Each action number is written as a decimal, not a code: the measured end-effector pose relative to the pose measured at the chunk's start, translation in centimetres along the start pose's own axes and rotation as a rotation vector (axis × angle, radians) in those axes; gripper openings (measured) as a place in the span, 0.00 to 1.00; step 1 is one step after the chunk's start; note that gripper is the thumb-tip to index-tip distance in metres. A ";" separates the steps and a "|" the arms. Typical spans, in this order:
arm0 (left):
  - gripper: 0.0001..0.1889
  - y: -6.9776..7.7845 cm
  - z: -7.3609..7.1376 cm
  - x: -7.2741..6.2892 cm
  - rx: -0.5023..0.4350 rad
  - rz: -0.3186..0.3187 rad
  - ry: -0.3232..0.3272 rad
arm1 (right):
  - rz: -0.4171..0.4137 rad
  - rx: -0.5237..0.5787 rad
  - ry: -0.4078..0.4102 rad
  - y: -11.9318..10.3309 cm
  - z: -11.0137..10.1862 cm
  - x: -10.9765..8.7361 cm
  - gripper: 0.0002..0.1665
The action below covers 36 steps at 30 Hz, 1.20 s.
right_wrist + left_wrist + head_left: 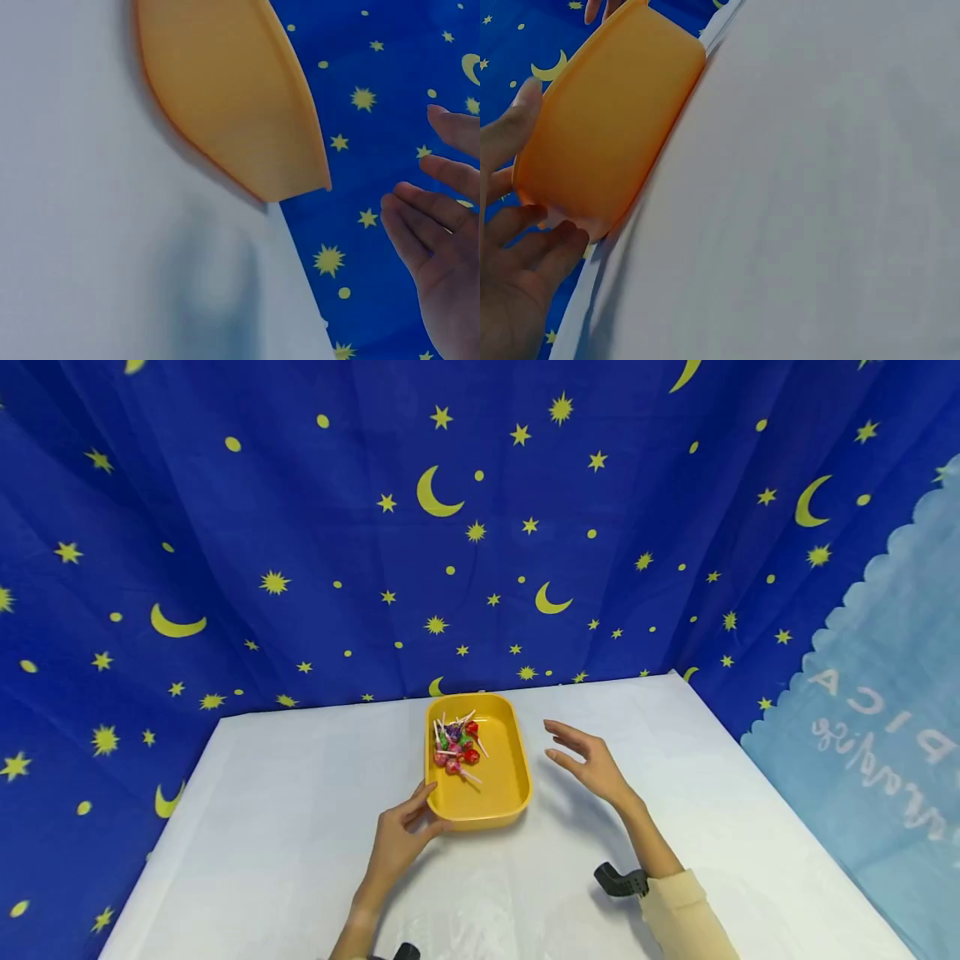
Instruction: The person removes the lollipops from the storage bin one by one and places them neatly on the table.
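Note:
A yellow plastic tray (504,760) with raised walls stands on the white table. Several wrapped lollipops (456,750) with white sticks lie heaped along its left side, in red, pink, green and purple wrappers. At the tray's near left corner, my left hand (401,837) grips the wall, thumb toward the near side and fingers along the left side. The left wrist view shows the thumb (526,105) by the rim and curled fingertips at the tray's wall. My right hand (592,764) is held in the air right of the tray, apart from it, fingers extended and holding nothing.
The table (300,785) has a white cover. Behind it hangs a blue curtain (337,543) with yellow moons and stars. On the right hangs a light blue cloth (892,693) with pale lettering. A black wrist device (621,880) sits at the right sleeve.

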<state>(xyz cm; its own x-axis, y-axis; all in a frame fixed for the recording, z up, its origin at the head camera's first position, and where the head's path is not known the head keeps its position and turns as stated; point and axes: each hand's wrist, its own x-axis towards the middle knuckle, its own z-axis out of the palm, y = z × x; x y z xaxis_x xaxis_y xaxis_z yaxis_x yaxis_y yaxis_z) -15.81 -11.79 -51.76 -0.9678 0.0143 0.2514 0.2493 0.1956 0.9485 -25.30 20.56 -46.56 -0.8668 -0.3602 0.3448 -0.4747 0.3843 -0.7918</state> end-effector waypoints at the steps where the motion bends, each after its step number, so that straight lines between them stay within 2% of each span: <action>1: 0.32 -0.1 0.1 0.0 -0.013 -0.007 0.010 | 0.006 0.010 -0.008 -0.1 0.0 0.0 0.29; 4: 0.31 -0.2 0.3 0.1 -0.041 -0.026 0.052 | 0.012 0.024 -0.037 -1.1 0.0 0.1 0.28; 8: 0.31 -0.6 0.5 0.3 -0.046 -0.016 0.088 | 0.023 0.031 -0.076 -2.8 -0.2 0.0 0.27; 11: 0.31 -0.8 0.5 0.3 -0.045 -0.004 0.094 | 0.027 0.049 -0.103 -3.3 -0.2 0.1 0.26; 19: 0.30 -0.2 0.7 0.3 -0.108 -0.055 0.097 | 0.028 0.066 -0.122 -3.7 0.5 0.7 0.24; 24: 0.30 0.0 1.0 0.6 -0.098 -0.023 0.106 | 0.039 0.063 -0.128 -1.8 1.0 1.0 0.24; 27: 0.30 0.0 1.0 0.7 -0.108 -0.040 0.106 | 0.042 0.069 -0.133 -0.1 1.3 1.2 0.24; 30: 0.30 0.1 0.9 0.8 -0.123 -0.055 0.106 | 0.025 0.070 -0.142 0.0 1.4 1.6 0.24; 36: 0.29 -0.1 0.9 0.6 -0.138 -0.038 0.104 | 0.017 0.064 -0.201 -0.9 2.1 2.4 0.24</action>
<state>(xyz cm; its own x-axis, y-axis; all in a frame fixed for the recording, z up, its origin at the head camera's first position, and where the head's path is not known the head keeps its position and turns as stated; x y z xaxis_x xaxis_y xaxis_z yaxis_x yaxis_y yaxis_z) -16.46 -10.89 -51.92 -0.9695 -0.0939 0.2263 0.2216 0.0573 0.9734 -26.65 17.59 -46.12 -0.8237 -0.5190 0.2283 -0.4437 0.3393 -0.8294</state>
